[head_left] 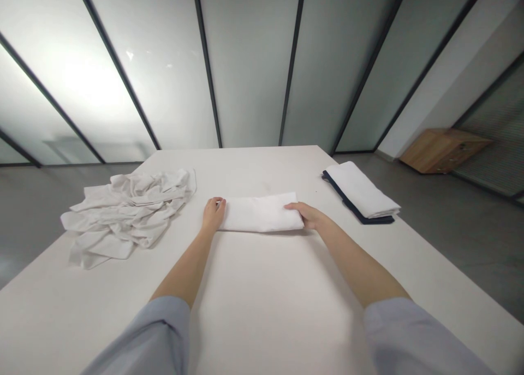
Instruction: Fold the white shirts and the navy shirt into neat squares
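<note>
Left hand (213, 214) half curled against the left end of a folded white cloth (260, 214), fingers bent over the fold, thumb out of sight (no telling from this angle whether a real grip or only a light touch). Right hand (307, 215) nearly flat and open, fingers reaching over the right end of the same cloth, resting on top of it with no visible pinch. Folded white cloth lying crosswise at the middle of a white table (254, 293), closer to the far edge than to the near edge, in a long, neat band between both hands. Light blue sleeves (151, 337) on both forearms, pushed up short of the wrists.

Toward the left edge of the table, well apart from the left hand, a crumpled white cloth (126, 214) in loose folds, one corner hanging near the edge. Along the right edge, just beyond the right hand, a folded white cloth stack (360, 189) lying on folded navy fabric (358, 211), set at a slant. Beyond the table, a grey floor (470, 238), a low wooden cabinet (444, 150) and frosted glass panels (249, 64) in dark frames.
</note>
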The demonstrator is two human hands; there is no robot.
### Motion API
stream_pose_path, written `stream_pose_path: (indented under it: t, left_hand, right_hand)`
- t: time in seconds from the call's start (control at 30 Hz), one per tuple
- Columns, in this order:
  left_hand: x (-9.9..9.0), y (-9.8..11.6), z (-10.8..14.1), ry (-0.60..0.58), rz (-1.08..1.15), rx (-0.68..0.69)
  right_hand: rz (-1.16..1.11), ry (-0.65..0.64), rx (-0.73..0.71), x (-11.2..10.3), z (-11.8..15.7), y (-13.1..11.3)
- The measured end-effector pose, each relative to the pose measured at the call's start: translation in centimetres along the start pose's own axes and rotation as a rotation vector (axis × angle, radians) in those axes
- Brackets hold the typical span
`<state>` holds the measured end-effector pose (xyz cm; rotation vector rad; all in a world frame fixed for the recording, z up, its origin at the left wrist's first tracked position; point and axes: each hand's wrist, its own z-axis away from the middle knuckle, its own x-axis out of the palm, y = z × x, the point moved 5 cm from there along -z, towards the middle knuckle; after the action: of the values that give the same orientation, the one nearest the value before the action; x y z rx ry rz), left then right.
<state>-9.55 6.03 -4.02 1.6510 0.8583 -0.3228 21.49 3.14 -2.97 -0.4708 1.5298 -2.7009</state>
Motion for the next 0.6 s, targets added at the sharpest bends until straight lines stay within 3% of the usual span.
stream_pose_path:
  t: [0.2, 0.43, 0.6]
  left_hand:
    - [-0.2, 0.1, 0.1, 0.008, 0.006, -0.02]
    - [-0.1, 0.2, 0.0, -0.007, 0.004, 0.024]
    - [-0.1, 0.1, 0.0, -0.002, 0.01, 0.021]
  right_hand:
    - [-0.058, 0.08, -0.08, -1.8, 1.1, -2.0]
    - [-0.256, 0.334, -0.483, -6.4, 6.2, -5.4]
    - [-0.256, 0.49, -0.638, -8.8, 10.5, -6.2]
